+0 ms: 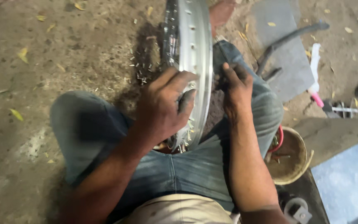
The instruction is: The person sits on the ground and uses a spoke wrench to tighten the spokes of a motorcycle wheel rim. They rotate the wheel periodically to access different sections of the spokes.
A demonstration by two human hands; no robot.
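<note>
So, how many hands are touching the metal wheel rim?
2: the left hand grips the wheel rim from its left side, and the right hand touches its right side. No other hands show.

Bare packed-earth floor [63,45], brown and dusty, strewn with dry yellow leaves [16,115]. Flat grey stone slab [289,58] upper right, a black curved rubber hose [286,40] lying across it. Round tan bowl [295,166] at right. Pale blue sheet [349,182] in lower right corner. Light dim, even.
</note>
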